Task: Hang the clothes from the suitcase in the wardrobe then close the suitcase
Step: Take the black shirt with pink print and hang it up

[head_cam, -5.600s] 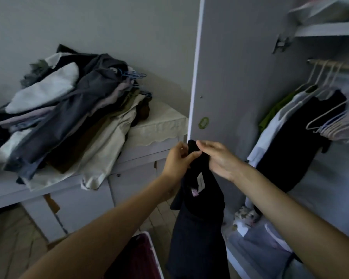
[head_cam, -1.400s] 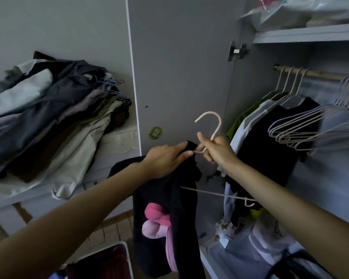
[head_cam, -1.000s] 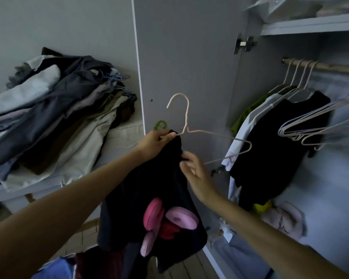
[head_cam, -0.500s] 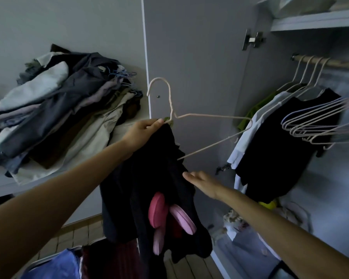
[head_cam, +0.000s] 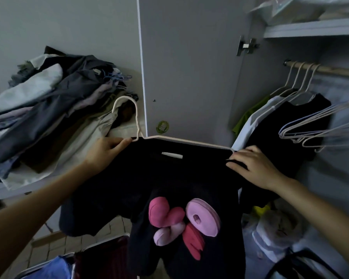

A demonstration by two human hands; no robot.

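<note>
Down at six o'clock, the open suitcase [head_cam: 101,258] shows a maroon lining and something blue at its edge, sitting on a tiled floor [head_cam: 54,246]. Just above it hangs the black top [head_cam: 169,178] with puffy pink shapes on its front, draped on a pale wire hanger [head_cam: 181,140], dead centre. The left hand [head_cam: 105,152], at nine o'clock of the garment, pinches the fabric right at the base of the hanger's hook. The right hand [head_cam: 252,166], at three o'clock, has its fingers curled over the far shoulder, gripping cloth at the hanger's end. Off at ten o'clock, a white counter [head_cam: 0,190] carries a big heap of folded clothes [head_cam: 48,109]. Straight ahead, the grey wardrobe door [head_cam: 189,67] stands open. At two o'clock, inside the wardrobe, a wooden rail [head_cam: 330,70] holds a green, a white and a black garment [head_cam: 290,127], plus empty hangers [head_cam: 318,129], under a shelf [head_cam: 310,27].
</note>
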